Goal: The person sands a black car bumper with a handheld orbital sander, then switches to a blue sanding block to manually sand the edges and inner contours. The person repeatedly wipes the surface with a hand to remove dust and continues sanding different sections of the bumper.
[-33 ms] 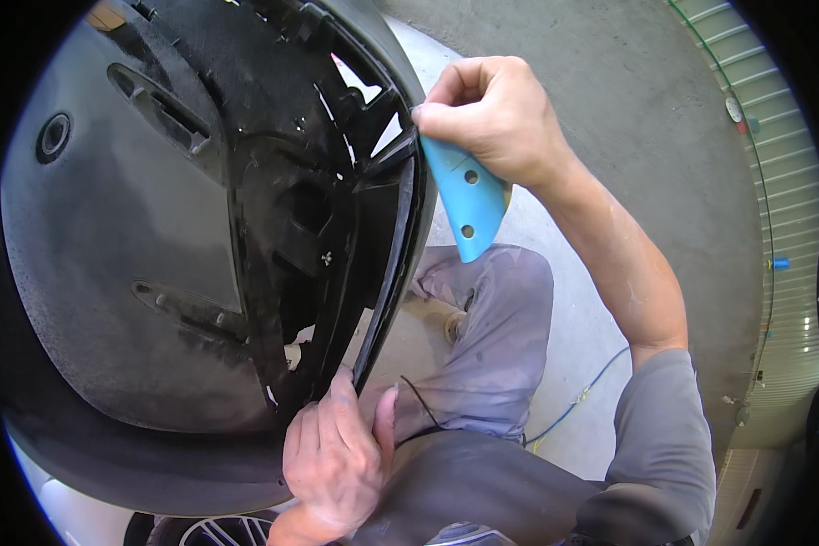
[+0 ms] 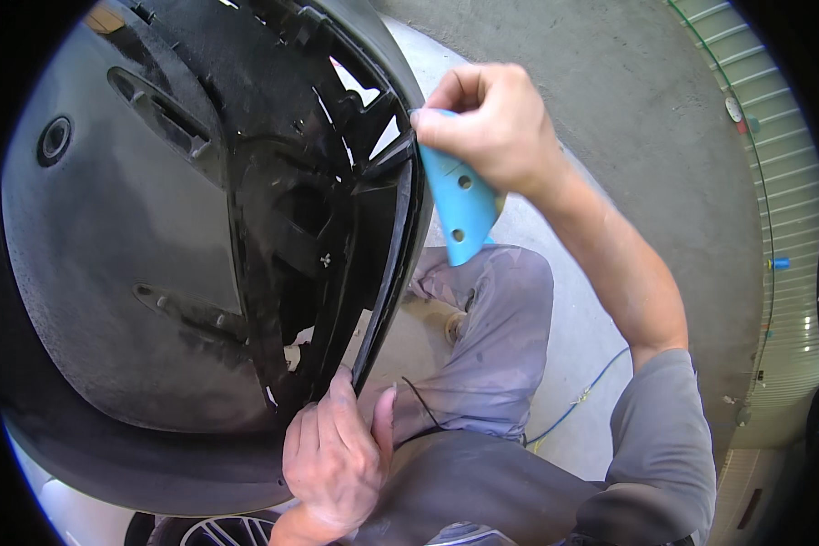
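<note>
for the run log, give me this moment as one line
left hand touching rim of large dark panel | right hand pinching blue sheet at rim | blue sheet hanging down, two holes showing

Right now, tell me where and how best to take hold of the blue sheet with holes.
Probably pinch the blue sheet by its lower tip, coming from below in the picture: the right hand covers its upper end at the rim of the black panel, while the thin, tapering lower part sticks out uncovered.

The black panel [image 2: 191,250] blocks the left; grey floor [image 2: 651,136] leaves room rightward.
</note>
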A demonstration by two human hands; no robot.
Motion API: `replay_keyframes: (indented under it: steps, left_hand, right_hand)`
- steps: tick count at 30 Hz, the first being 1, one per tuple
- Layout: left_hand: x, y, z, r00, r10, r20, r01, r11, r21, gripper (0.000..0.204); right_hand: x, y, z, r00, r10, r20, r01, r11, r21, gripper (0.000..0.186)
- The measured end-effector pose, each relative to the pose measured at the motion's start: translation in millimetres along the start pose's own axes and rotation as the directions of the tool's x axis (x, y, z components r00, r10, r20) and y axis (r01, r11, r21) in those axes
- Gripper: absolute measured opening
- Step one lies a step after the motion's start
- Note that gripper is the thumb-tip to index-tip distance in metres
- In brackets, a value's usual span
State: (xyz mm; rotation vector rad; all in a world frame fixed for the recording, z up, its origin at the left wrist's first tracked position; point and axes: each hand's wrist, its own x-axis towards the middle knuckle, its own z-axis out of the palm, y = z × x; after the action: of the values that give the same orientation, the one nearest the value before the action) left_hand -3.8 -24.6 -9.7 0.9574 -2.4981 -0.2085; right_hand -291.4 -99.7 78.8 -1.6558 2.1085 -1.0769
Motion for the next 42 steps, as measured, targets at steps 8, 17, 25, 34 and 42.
replay_keyframes:
  steps: [8, 17, 25, 34, 42]
  left_hand:
    - [-3, 1, 0, 1.0, -0.006, -0.009, 0.006, 1.0, -0.006, 0.046]
    - [-4, 1, -1, 1.0, -0.018, -0.002, 0.018, 1.0, -0.012, 0.045]
    - [-4, 1, -2, 0.999, -0.023, 0.022, 0.024, 0.999, -0.026, 0.045]
    - [-4, -1, 1, 1.0, -0.013, 0.011, 0.013, 1.0, -0.021, 0.045]
    - [-5, 0, -1, 1.0, -0.001, -0.005, 0.001, 1.0, -0.016, 0.044]
  right_hand:
    - [14, -2, -8, 0.995, -0.089, 0.051, 0.091, 0.995, -0.035, 0.027]
    - [10, -1, -8, 0.996, -0.052, 0.07, 0.058, 0.994, -0.093, 0.026]
    - [5, -3, -5, 0.997, -0.056, 0.061, 0.059, 0.997, -0.047, 0.02]
    - [15, -4, -8, 0.992, -0.046, 0.119, 0.053, 0.997, -0.061, 0.023]
    - [29, -5, -16, 0.977, -0.133, 0.166, 0.16, 0.974, -0.16, 0.022]
